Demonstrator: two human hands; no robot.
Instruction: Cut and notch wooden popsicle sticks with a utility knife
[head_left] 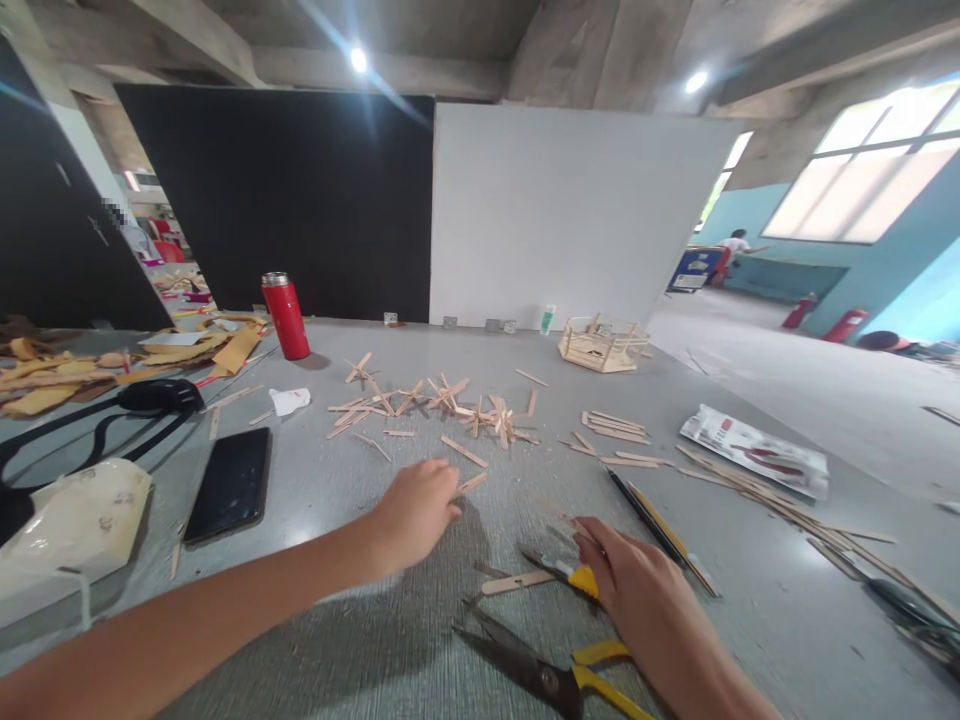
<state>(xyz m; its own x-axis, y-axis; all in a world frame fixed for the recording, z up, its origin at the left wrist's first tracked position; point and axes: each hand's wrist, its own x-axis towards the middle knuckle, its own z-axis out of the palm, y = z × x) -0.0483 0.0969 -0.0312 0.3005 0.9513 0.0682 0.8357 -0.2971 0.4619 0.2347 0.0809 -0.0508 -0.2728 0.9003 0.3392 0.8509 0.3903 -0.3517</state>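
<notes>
My left hand (416, 512) is closed, reaching low over the table. A short piece of wooden craft stick (472, 484) juts out from between its thumb and fingers. My right hand (637, 580) pinches a thin wooden craft stick (559, 514), blurred and pointing left. Below that hand lies a yellow-handled cutting tool (577, 578), partly hidden, beside a notched craft stick (517, 583). Closer to me rest open scissors (547, 678) with yellow handles. A loose pile of cut craft sticks (450, 397) spreads beyond my left hand.
Craft sticks (615, 427), a black pen (645, 515) and a silver packet (754, 450) lie to the right. At the back stand a hexagonal stick frame (604, 345) and a red bottle (285, 318). A phone (229, 485) and tissue pack (82, 515) are left.
</notes>
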